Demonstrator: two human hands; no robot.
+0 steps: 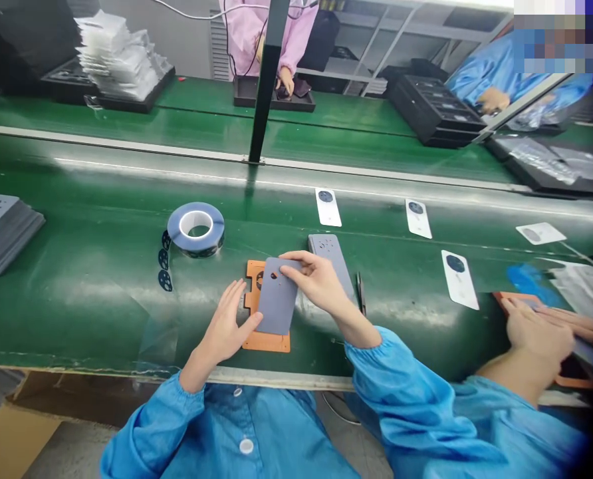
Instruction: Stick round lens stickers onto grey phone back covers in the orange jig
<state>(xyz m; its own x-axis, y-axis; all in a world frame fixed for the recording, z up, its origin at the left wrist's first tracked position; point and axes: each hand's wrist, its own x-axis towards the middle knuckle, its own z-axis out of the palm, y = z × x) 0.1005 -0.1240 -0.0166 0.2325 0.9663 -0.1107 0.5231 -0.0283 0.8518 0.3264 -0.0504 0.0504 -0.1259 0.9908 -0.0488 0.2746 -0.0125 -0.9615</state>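
Observation:
A grey panel (pixel 278 303) with small holes near its top is tilted over an orange fixture (pixel 265 342). My right hand (pixel 316 279) pinches the panel's upper right corner between thumb and fingers. At the panel's lower left edge, the thumb of my left hand (pixel 229 322) touches it, with the other fingers spread beside the fixture. Behind my right hand lies a stack of grey panels (pixel 334 256), and black tweezers (pixel 361 293) are to its right. A blue tape roll (pixel 195 229) with dark stickers (pixel 164 259) hanging off it sits to the left.
Several white cards (pixel 328 207) with dark round stickers lie on the green table (pixel 97 313). A larger panel stack (pixel 7 233) is at far left. A co-worker's hands (pixel 540 336) are at right. A black post (pixel 266 86) rises behind; two people work beyond it.

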